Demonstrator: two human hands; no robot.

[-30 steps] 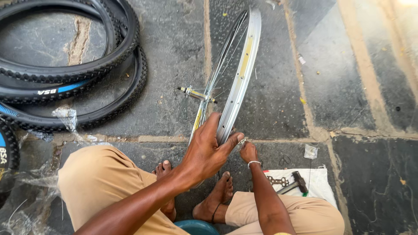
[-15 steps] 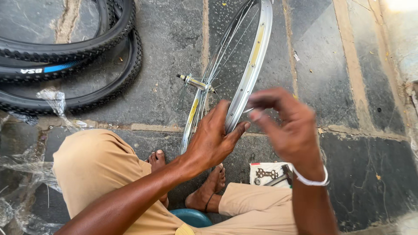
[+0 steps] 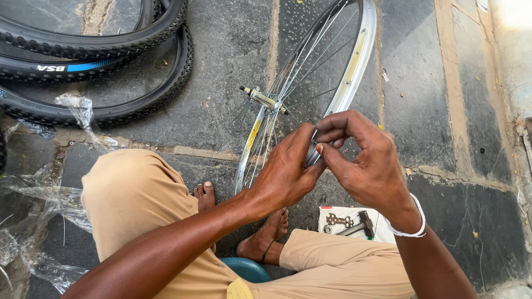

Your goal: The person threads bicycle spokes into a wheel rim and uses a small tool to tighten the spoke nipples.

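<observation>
My left hand [image 3: 288, 171] grips the bare wheel rim [image 3: 354, 66] at frame centre; right hand [image 3: 366, 160] fingers pinched together on something small at the rim, too tiny to tell. If my grip slackens, the wheel could tip sideways.

Both hands close together, left hand [image 3: 285, 171] curled, right hand [image 3: 363, 160] pinching (fingertips nearly touching).

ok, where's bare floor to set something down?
Free: dark stone slabs right of the silver spoked wheel rim, and stone between the rim and black tyres. Crowded: clear plastic wrap at left; small hammer on white paper by the knee.
</observation>
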